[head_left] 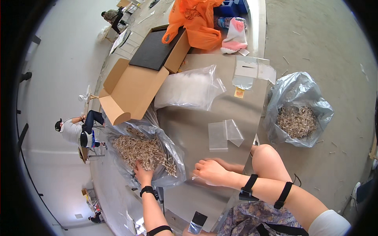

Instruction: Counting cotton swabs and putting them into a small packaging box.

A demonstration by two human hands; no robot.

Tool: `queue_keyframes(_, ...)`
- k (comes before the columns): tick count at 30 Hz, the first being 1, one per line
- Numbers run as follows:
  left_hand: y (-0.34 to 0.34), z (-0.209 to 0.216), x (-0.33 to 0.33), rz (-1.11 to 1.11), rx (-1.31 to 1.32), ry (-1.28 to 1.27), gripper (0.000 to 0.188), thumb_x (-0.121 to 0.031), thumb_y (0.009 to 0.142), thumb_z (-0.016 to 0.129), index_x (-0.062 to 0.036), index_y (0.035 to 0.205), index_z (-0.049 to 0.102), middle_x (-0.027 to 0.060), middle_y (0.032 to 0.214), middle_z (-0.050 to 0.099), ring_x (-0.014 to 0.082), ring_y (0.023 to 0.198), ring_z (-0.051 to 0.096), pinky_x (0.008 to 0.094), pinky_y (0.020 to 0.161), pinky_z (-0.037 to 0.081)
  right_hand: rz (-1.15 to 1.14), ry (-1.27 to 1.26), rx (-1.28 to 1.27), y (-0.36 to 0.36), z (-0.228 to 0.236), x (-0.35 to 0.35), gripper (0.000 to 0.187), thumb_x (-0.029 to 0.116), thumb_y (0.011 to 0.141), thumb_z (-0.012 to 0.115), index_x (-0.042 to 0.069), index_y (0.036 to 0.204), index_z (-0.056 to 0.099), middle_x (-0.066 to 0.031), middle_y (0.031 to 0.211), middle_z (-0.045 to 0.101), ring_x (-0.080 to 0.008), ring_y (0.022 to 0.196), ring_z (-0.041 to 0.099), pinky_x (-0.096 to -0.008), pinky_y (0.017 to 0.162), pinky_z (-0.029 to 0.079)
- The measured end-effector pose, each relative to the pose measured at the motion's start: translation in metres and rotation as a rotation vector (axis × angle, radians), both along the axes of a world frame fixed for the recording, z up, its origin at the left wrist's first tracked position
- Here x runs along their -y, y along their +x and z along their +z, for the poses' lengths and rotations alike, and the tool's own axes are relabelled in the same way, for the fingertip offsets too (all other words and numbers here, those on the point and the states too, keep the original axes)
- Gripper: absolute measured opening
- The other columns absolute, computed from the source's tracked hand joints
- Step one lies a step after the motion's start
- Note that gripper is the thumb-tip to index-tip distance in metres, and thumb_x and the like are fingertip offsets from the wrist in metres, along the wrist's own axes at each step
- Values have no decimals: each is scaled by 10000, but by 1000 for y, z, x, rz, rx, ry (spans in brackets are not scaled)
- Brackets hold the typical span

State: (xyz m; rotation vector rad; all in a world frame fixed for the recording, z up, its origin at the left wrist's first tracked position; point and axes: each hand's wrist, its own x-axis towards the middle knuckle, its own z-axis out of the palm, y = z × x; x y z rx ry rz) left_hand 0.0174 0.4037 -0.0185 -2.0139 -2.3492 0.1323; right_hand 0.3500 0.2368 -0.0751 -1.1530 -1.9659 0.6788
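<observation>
My left hand (144, 174) reaches into a clear plastic bag (178, 158) on the left side of the metal table. This bag holds a heap of small tan stick-like pieces (138, 151). The fingertips are buried among the pieces, so their grip is hidden. Over the table's near part, my right hand (210, 172) is curled closed. Something pale and thin shows beneath its fingers, too unclear to name. Just beyond it, clear flat plastic bags (218, 136) lie on the table.
A stack of clear bags (185, 91) lies beside an open cardboard box (136, 90). Farther off are an orange carrier bag (195, 23) and a flattened white carton (252, 69). Another bag of stick-like pieces (297, 122) stands on the floor at right. People sit far left.
</observation>
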Motion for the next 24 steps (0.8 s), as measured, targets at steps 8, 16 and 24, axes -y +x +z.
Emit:
queue_keyframes(8,-17,-16,16,-59,-4,248,797,-13,651,767,-110,1384,468,196,1290,533,432,1201,492,486,1051,387,-8,16,7,-3,4,1,131,97,725,667,65,842,618,-84,868,587,-269,893,601,-385,782,504)
queue_keyframes(16,23,27,45,-280,228,518,423,56,744,685,-44,1143,588,159,1144,570,388,1111,537,454,984,420,-30,38,24,-2,9,3,107,83,761,660,75,864,630,-71,882,594,-266,899,604,-387,799,510)
queue_keyframes(24,107,55,98,-381,299,462,423,63,756,680,-31,1155,574,155,1165,554,366,1141,540,444,1002,425,11,55,101,-1,11,14,106,99,790,667,100,895,658,-46,908,606,-246,946,596,-382,831,503)
